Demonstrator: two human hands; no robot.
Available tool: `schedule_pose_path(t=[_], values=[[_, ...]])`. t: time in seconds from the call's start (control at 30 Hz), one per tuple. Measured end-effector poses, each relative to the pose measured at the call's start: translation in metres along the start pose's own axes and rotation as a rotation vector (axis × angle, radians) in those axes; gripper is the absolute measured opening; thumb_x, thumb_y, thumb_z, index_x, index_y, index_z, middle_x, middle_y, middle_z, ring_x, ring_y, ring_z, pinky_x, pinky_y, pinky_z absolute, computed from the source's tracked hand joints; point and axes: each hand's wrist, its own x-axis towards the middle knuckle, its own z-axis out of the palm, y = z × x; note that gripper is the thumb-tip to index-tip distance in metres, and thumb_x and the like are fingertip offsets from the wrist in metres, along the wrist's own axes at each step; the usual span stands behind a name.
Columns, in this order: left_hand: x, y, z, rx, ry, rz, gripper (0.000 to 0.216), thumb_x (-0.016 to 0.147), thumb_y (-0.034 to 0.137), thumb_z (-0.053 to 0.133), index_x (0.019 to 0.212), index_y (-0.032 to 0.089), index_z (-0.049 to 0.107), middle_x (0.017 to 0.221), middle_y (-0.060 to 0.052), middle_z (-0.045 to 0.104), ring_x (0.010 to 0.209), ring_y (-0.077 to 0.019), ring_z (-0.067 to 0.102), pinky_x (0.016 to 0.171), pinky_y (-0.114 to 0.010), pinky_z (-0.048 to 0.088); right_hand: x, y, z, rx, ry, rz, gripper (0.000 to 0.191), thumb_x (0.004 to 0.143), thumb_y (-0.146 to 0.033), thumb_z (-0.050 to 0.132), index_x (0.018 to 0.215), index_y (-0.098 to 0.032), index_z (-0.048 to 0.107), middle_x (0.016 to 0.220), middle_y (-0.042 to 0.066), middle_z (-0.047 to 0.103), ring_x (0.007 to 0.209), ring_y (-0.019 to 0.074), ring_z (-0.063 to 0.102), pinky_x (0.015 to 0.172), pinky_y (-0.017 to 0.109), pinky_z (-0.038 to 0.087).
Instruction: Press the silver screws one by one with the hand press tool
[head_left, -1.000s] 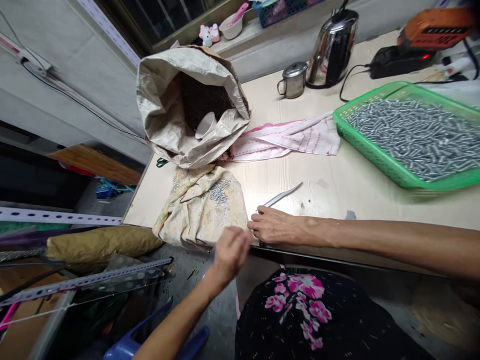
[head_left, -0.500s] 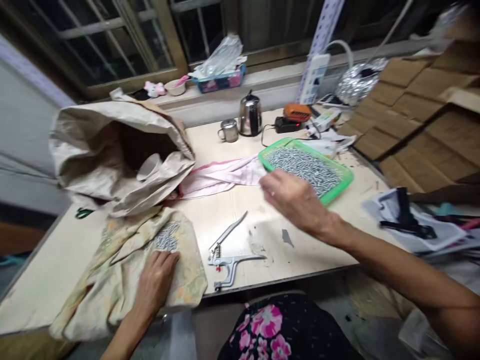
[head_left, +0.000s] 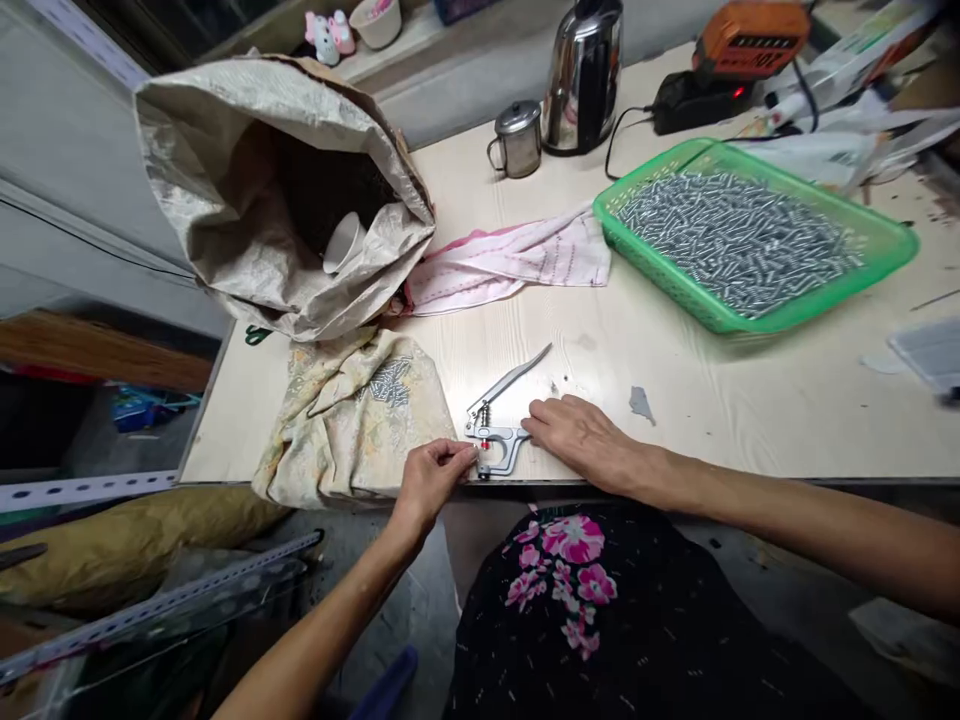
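Note:
A pair of silver hand-press pliers, with a spring and a small red part at the jaw, lies near the table's front edge. Thumb and fingers of my left hand are pinched together right beside the jaw; a tiny bright thing shows at their tips, too small to name. My right hand rests palm down on the table, its fingers closed over the end of the lower handle. Left of the pliers, a small heap of metal pins lies on a patterned cloth.
A green basket full of similar metal pins stands at the right. An open woven sack with a white cup lies at the back left. A pink-white towel, steel mug, kettle and orange battery are behind.
My left hand has left the pins on the cloth and come to the pliers' jaw. My right hand has come down from beside the basket to the handle. The view has tilted down.

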Motion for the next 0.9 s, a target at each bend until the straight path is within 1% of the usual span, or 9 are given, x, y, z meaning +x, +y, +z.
schedule_pose_path(t=[0.13, 0.23, 0.4, 0.5, 0.67, 0.77, 0.83, 0.87, 0.9], values=[[0.003, -0.003, 0.002, 0.030, -0.007, -0.015, 0.043, 0.055, 0.053, 0.079, 0.068, 0.013, 0.071, 0.054, 0.001, 0.060, 0.050, -0.0100, 0.049, 0.052, -0.023, 0.039, 0.000, 0.006, 0.005, -0.004, 0.017, -0.014, 0.016, 0.093, -0.009, 0.040, 0.086, -0.017, 0.053, 0.087, 0.005, 0.054, 0.073, 0.0165, 0.043, 0.067, 0.032, 0.033], [0.005, -0.005, 0.004, 0.078, -0.008, -0.009, 0.041, 0.057, 0.052, 0.076, 0.066, 0.014, 0.069, 0.052, 0.001, 0.059, 0.050, -0.0102, 0.049, 0.052, -0.023, 0.037, -0.002, 0.007, 0.006, -0.008, 0.070, -0.022, 0.020, 0.094, -0.008, 0.037, 0.085, -0.017, 0.053, 0.085, 0.005, 0.053, 0.072, 0.0161, 0.042, 0.067, 0.032, 0.032], [0.008, -0.006, 0.002, 0.253, -0.018, 0.010, 0.038, 0.059, 0.050, 0.072, 0.067, 0.013, 0.069, 0.057, 0.000, 0.061, 0.055, -0.0119, 0.050, 0.055, -0.024, 0.036, -0.002, 0.007, 0.011, 0.008, 0.087, -0.049, 0.020, 0.093, -0.007, 0.037, 0.083, -0.017, 0.051, 0.083, 0.005, 0.053, 0.071, 0.0156, 0.041, 0.064, 0.031, 0.031], [0.010, -0.001, -0.001, 0.372, -0.068, 0.029, 0.036, 0.063, 0.050, 0.068, 0.067, 0.014, 0.069, 0.060, -0.001, 0.061, 0.057, -0.0130, 0.050, 0.058, -0.025, 0.036, 0.000, 0.007, 0.008, -0.017, 0.081, -0.044, 0.020, 0.091, -0.005, 0.037, 0.083, -0.016, 0.052, 0.082, 0.006, 0.053, 0.069, 0.0159, 0.041, 0.063, 0.031, 0.030], [0.014, 0.011, -0.001, 0.558, -0.166, 0.068, 0.034, 0.068, 0.047, 0.063, 0.057, 0.015, 0.064, 0.054, 0.001, 0.053, 0.056, -0.0126, 0.047, 0.057, -0.025, 0.033, 0.001, 0.003, -0.001, 0.031, 0.025, -0.033, 0.021, 0.092, -0.006, 0.036, 0.082, -0.017, 0.051, 0.083, 0.006, 0.056, 0.070, 0.0162, 0.043, 0.063, 0.031, 0.032], [0.015, 0.014, -0.001, 0.584, -0.196, 0.039, 0.033, 0.068, 0.046, 0.062, 0.059, 0.015, 0.064, 0.054, 0.002, 0.052, 0.055, -0.0118, 0.045, 0.055, -0.024, 0.032, 0.002, 0.008, -0.009, 0.081, -0.030, -0.021, 0.019, 0.097, -0.017, 0.038, 0.086, -0.017, 0.053, 0.091, 0.008, 0.059, 0.075, 0.0174, 0.048, 0.067, 0.031, 0.038], [0.016, 0.012, -0.001, 0.582, -0.203, 0.025, 0.033, 0.069, 0.046, 0.062, 0.059, 0.014, 0.063, 0.053, 0.002, 0.051, 0.054, -0.0112, 0.044, 0.055, -0.024, 0.032, 0.006, 0.016, -0.014, 0.058, -0.032, -0.016, 0.020, 0.096, -0.034, 0.048, 0.099, -0.016, 0.056, 0.108, 0.012, 0.060, 0.090, 0.0218, 0.053, 0.076, 0.035, 0.042], [0.016, 0.011, -0.001, 0.577, -0.201, 0.026, 0.033, 0.069, 0.046, 0.062, 0.058, 0.015, 0.063, 0.052, 0.002, 0.051, 0.053, -0.0111, 0.044, 0.054, -0.024, 0.032, 0.009, 0.022, -0.016, 0.022, -0.019, -0.012, 0.033, 0.092, -0.043, 0.056, 0.109, -0.015, 0.055, 0.120, 0.016, 0.057, 0.103, 0.0262, 0.052, 0.083, 0.039, 0.043], [0.016, 0.009, -0.002, 0.570, -0.194, 0.031, 0.034, 0.070, 0.046, 0.062, 0.057, 0.015, 0.062, 0.052, 0.002, 0.051, 0.053, -0.0112, 0.044, 0.054, -0.024, 0.032, 0.012, 0.029, -0.018, -0.022, -0.004, -0.008, 0.053, 0.085, -0.051, 0.064, 0.120, -0.014, 0.052, 0.131, 0.019, 0.052, 0.115, 0.0314, 0.048, 0.090, 0.044, 0.042]])
